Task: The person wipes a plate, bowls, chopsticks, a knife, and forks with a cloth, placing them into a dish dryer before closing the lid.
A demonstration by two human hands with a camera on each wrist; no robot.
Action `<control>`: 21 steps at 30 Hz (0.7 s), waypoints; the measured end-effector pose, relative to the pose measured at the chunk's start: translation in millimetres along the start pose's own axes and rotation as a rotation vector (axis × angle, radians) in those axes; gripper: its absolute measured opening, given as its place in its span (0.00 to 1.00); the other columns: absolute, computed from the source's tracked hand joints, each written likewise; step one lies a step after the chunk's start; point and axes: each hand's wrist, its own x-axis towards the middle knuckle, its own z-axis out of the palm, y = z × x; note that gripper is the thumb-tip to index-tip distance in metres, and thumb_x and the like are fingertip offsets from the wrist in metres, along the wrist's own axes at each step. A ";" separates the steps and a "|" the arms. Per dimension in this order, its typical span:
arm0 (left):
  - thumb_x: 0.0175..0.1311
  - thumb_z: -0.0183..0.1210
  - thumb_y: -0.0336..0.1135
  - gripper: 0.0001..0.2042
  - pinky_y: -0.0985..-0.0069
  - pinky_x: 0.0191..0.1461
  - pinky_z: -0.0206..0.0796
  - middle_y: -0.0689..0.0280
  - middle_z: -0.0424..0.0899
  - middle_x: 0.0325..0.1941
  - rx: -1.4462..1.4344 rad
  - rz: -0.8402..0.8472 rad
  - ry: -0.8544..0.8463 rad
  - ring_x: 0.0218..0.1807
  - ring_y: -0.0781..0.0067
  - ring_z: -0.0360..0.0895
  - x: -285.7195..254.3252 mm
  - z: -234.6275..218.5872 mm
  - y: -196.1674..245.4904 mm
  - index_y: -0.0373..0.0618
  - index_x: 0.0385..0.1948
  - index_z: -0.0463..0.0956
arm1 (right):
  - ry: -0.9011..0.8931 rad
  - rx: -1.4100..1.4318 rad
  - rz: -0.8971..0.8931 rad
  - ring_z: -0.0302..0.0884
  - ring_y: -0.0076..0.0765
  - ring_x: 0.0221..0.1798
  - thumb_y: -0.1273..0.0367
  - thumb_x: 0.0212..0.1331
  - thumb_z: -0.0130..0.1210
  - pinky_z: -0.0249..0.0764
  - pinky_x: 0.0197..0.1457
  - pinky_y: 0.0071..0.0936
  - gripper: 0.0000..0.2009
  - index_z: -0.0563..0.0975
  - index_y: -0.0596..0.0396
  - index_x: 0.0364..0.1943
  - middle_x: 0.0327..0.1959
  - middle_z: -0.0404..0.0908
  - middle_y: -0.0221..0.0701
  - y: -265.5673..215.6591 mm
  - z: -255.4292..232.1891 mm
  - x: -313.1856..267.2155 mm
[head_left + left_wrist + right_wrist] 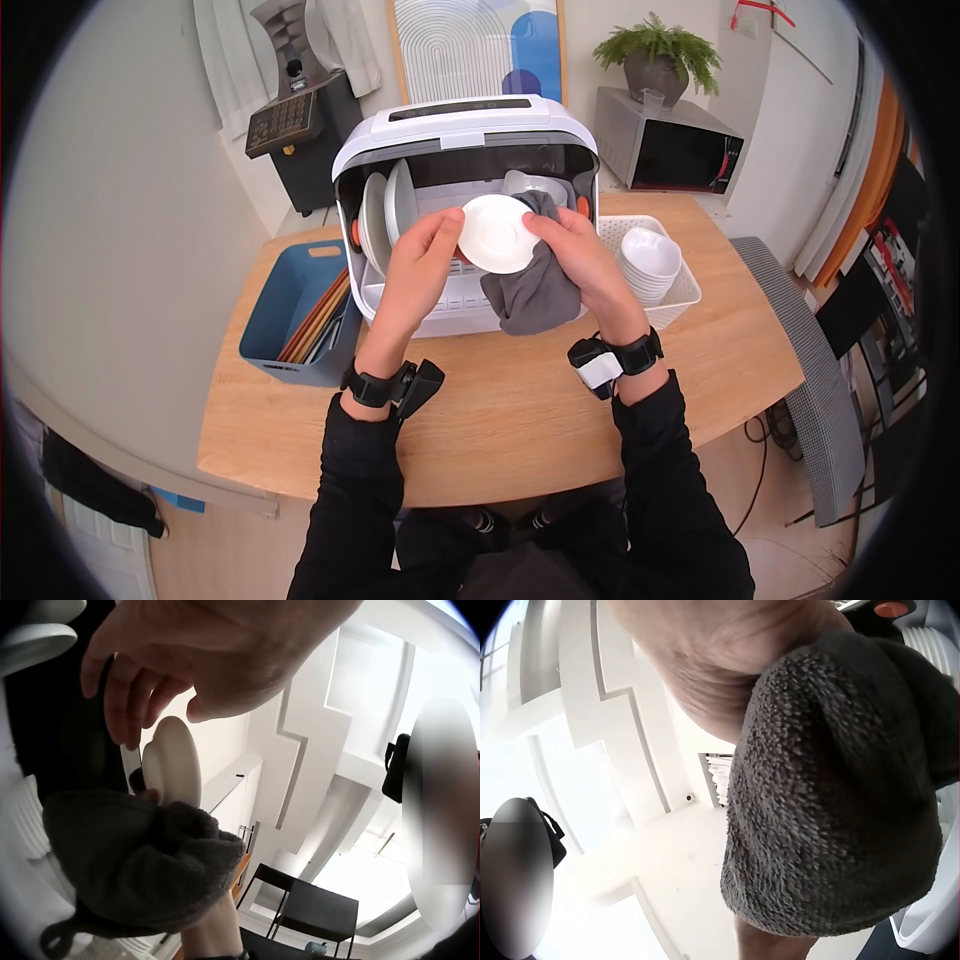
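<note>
A small white saucer (497, 234) is held up between both hands, its face tilted toward the head camera. My left hand (418, 262) is at its left rim, thumb on the near side and fingers behind. At the opposite rim, my right hand (580, 250) pinches the saucer through a dark grey towel (537, 292), which hangs below. The towel (832, 802) hides the right fingers in the right wrist view. Behind the saucer stands a white countertop dish cabinet (465, 122), its front open, with upright plates (374, 222) at left and clear bowls (540, 187) at right.
Left of the cabinet, a blue bin (262, 312) holds chopsticks (318, 315). A white perforated basket (688, 292) with stacked white bowls (651, 260) stands at right. Farther back are a microwave (660, 140) and a potted fern (656, 62). The wooden table (500, 420) has rounded front corners.
</note>
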 end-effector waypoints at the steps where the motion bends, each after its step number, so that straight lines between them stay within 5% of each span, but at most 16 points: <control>1: 0.74 0.52 0.42 0.16 0.79 0.40 0.70 0.66 0.83 0.37 -0.120 -0.084 -0.060 0.37 0.77 0.79 1.4 -1.3 -0.6 0.39 0.53 0.77 | 0.012 0.007 -0.004 0.80 0.22 0.44 0.64 0.69 0.52 0.75 0.47 0.21 0.14 0.78 0.64 0.47 0.43 0.83 0.31 -1.4 3.5 -1.7; 5: 0.74 0.52 0.39 0.15 0.80 0.37 0.69 0.68 0.82 0.31 -0.147 -0.037 0.063 0.32 0.80 0.77 -0.4 4.3 -1.2 0.38 0.51 0.78 | 0.056 -0.143 -0.082 0.80 0.24 0.41 0.63 0.71 0.49 0.75 0.45 0.24 0.15 0.79 0.62 0.46 0.40 0.84 0.33 3.7 4.1 1.0; 8: 0.73 0.52 0.36 0.13 0.81 0.35 0.68 0.69 0.82 0.30 0.027 0.058 0.208 0.30 0.82 0.76 -2.2 6.5 0.3 0.37 0.46 0.79 | 0.250 -0.625 -0.282 0.81 0.36 0.38 0.63 0.70 0.50 0.74 0.43 0.31 0.14 0.79 0.60 0.44 0.36 0.82 0.38 5.7 -5.7 1.5; 11: 0.72 0.52 0.34 0.11 0.82 0.34 0.67 0.69 0.81 0.30 0.090 0.055 0.237 0.29 0.83 0.75 -2.0 5.3 -3.6 0.36 0.43 0.80 | 0.296 -0.860 -0.725 0.79 0.48 0.37 0.65 0.65 0.54 0.73 0.43 0.39 0.11 0.79 0.58 0.42 0.34 0.79 0.42 1.8 10.0 -10.5; 17: 0.70 0.53 0.34 0.10 0.80 0.32 0.65 0.67 0.79 0.25 0.175 0.159 0.176 0.28 0.83 0.72 -10.1 14.8 0.6 0.36 0.41 0.79 | 0.255 -0.839 -0.742 0.79 0.48 0.38 0.72 0.56 0.61 0.74 0.40 0.37 0.07 0.80 0.54 0.39 0.35 0.79 0.37 19.6 29.7 -7.9; 21: 0.70 0.53 0.34 0.10 0.80 0.31 0.64 0.67 0.78 0.24 0.208 0.174 0.177 0.27 0.83 0.71 -10.8 12.4 10.0 0.36 0.39 0.78 | 0.070 -0.805 -0.819 0.79 0.44 0.37 0.73 0.55 0.62 0.74 0.39 0.34 0.06 0.81 0.53 0.36 0.35 0.79 0.33 12.8 33.4 -10.8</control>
